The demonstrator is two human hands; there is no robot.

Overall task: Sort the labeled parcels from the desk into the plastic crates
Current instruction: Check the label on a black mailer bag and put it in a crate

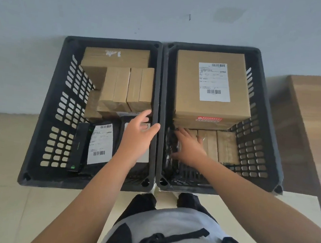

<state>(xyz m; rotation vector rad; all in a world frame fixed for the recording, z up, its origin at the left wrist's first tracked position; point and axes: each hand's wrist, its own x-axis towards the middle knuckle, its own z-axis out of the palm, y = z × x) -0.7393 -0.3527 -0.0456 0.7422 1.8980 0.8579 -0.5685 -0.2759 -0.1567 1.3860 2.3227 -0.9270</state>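
Our left hand [138, 137] hovers over the left crate [43, 129], fingers straight and spread, holding nothing; our right hand [189, 146] lies flat in the right crate [264, 131], fingers extended on a crinkled black plastic bag [172, 142] at its 7 o'clock corner; both crates are black slotted plastic, rectangular; at 12 o'clock in the right one sits a big cardboard box [212, 87] with a white label; the left holds smaller brown boxes [127, 87] and a labelled black parcel [100, 143].

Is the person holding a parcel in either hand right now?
The left hand hovers open over the left crate, holding nothing. The right hand lies flat on a black plastic-wrapped parcel in the right crate, pressing, not gripping.
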